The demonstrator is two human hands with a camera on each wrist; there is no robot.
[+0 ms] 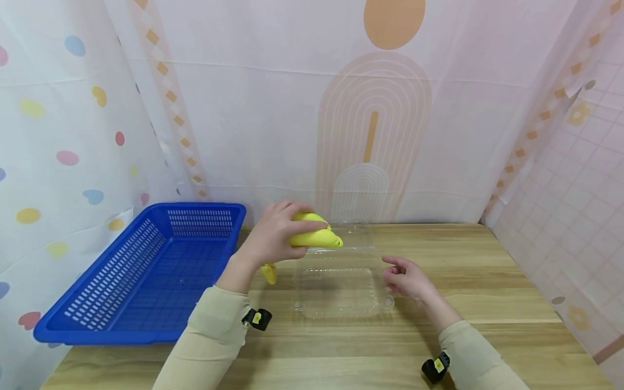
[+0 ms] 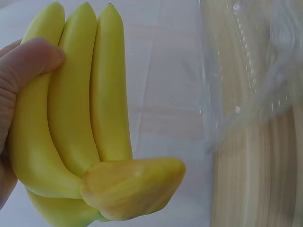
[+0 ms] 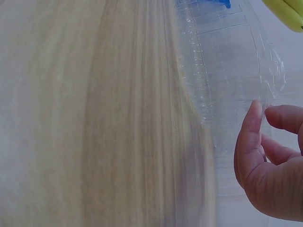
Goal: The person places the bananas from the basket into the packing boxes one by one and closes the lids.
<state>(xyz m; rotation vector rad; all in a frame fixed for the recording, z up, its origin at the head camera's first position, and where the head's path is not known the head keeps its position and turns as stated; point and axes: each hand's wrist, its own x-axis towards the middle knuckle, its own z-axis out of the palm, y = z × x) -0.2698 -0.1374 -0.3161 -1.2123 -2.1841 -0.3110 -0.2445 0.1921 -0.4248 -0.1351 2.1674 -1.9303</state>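
Note:
My left hand (image 1: 280,233) grips a bunch of yellow bananas (image 2: 75,109) above the table, with the thumb across one banana. The thick stem (image 2: 135,189) of the bunch points back toward the wrist. Below and to the right of the bananas stands a clear plastic clamshell box (image 1: 341,292), its lid (image 1: 351,235) raised at the back. At the box's right side is my right hand (image 1: 407,277), index finger extended and the others loosely bent. In the right wrist view its fingertips are close to the box edge; contact is hard to make out.
A blue plastic basket (image 1: 141,338) with slotted walls sits on the left of the wooden table (image 1: 463,314). Patterned curtains (image 1: 253,135) hang behind the table and on both sides.

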